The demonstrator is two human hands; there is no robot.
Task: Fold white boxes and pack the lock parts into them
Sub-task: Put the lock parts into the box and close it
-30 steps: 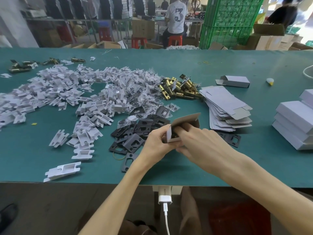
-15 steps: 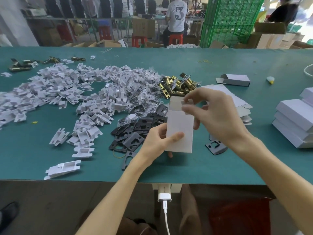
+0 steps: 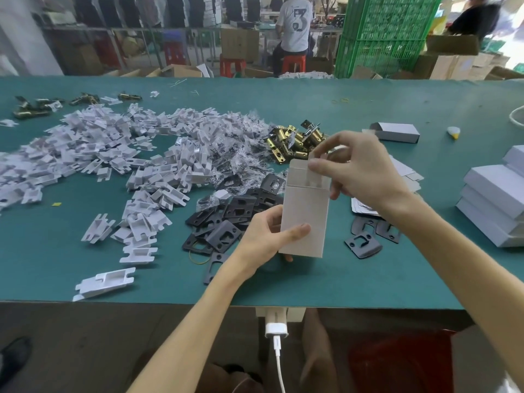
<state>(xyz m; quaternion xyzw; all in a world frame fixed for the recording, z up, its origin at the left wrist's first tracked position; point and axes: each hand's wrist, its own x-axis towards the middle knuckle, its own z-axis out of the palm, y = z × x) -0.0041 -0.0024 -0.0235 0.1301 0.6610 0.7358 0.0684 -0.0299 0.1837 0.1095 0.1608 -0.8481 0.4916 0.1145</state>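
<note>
White box [image 3: 304, 219] is being closed: left hand [image 3: 263, 236] gripping its base, right hand [image 3: 357, 171] pinching the top flap [image 3: 299, 171], probably needing tucking in.

Left hand [image 3: 263, 236] and right hand [image 3: 360, 171]: both were bare on back, palm and fingers. Left forearm [image 3: 198, 321] and right forearm [image 3: 453, 245]: both were uncovered along their whole visible length, from the wrist to the lower edge of the frame. The left thumb [image 3: 297, 231] carried a short, plain nail. Below the near edge of the table [image 3: 368, 279], part of a leg [image 3: 317, 353] showed in shadow; its covering could not be made out.
</note>
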